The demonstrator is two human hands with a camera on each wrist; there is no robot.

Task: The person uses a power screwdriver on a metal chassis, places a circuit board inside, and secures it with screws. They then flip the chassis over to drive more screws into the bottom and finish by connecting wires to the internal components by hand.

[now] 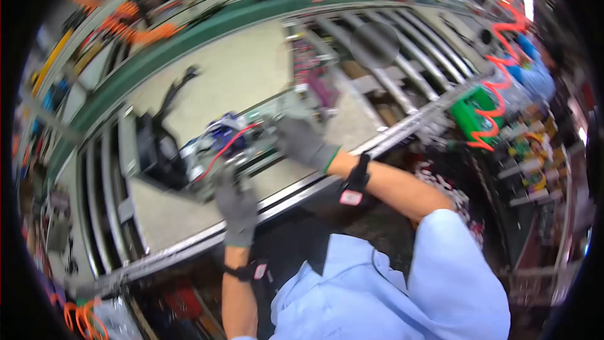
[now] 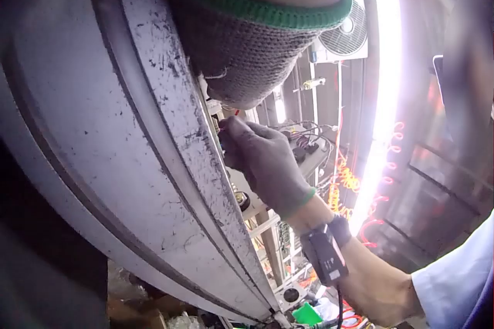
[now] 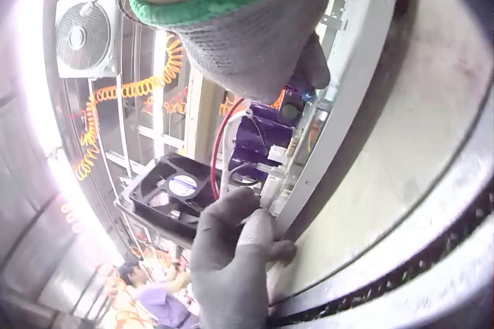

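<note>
A metal-framed unit (image 3: 340, 113) holds a circuit board, purple-blue parts (image 3: 255, 140) and a red wire (image 1: 228, 145). My gloved left hand (image 1: 236, 204) is at its near edge; in the right wrist view, that hand (image 3: 231, 267) has bent, relaxed fingers beside white connectors, thumb raised. My gloved right hand (image 1: 305, 145) reaches over the board's right part with fingers bent down; its fingertips are partly hidden in the right wrist view, where the glove (image 3: 247, 51) covers them. A black fan (image 3: 181, 186) stands at the unit's left.
Metal rollers (image 1: 402, 56) lie beyond the pale work surface (image 1: 220, 69) at right, others at left. A board with magenta parts (image 1: 314, 75) stands behind my right hand. A green bin (image 1: 475, 113), coiled orange hoses and another person (image 1: 535, 75) are at the right.
</note>
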